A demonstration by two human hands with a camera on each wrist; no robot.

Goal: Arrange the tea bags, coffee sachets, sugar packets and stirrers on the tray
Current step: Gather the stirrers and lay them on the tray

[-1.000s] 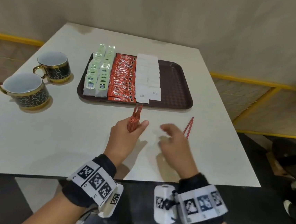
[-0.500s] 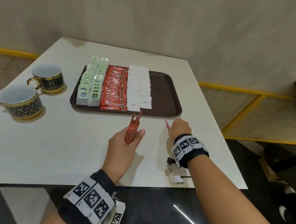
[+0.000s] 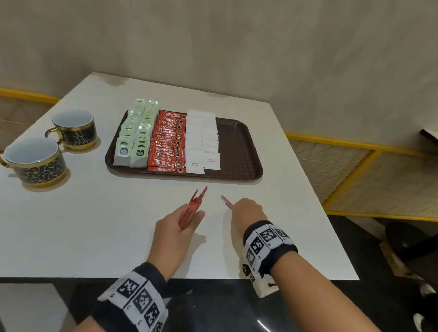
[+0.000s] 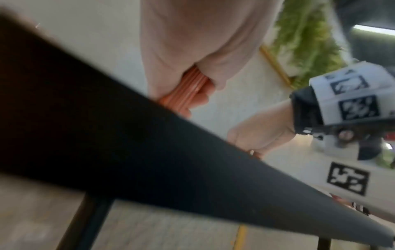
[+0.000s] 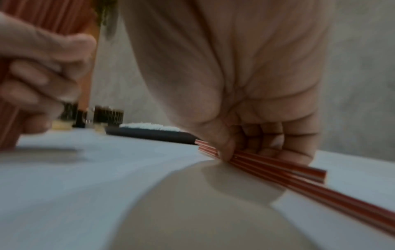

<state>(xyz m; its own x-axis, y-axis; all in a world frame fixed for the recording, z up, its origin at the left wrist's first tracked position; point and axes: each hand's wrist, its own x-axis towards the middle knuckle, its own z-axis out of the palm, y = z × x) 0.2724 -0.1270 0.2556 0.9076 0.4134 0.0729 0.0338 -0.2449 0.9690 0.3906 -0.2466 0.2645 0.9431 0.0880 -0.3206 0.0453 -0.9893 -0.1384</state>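
A dark brown tray (image 3: 240, 152) on the white table holds rows of green tea bags (image 3: 135, 136), red coffee sachets (image 3: 167, 145) and white sugar packets (image 3: 201, 140); its right part is bare. My left hand (image 3: 180, 223) grips an upright bundle of red stirrers (image 3: 194, 206) just in front of the tray. Beside it, my right hand (image 3: 245, 211) pinches a few loose stirrers (image 5: 267, 167) low against the table. Their red tips (image 3: 226, 201) stick out left of the fist. The left hand's bundle (image 4: 188, 91) shows in the left wrist view.
Two black and gold cups (image 3: 74, 130) (image 3: 34, 160) stand at the table's left side. The table's near edge (image 3: 201, 279) runs just behind both wrists. A yellow rail (image 3: 374, 148) and a dark stool (image 3: 424, 244) lie to the right.
My right hand reached forward to the loose stirrers on the table and closed on them. My left hand kept its bundle upright in about the same place.
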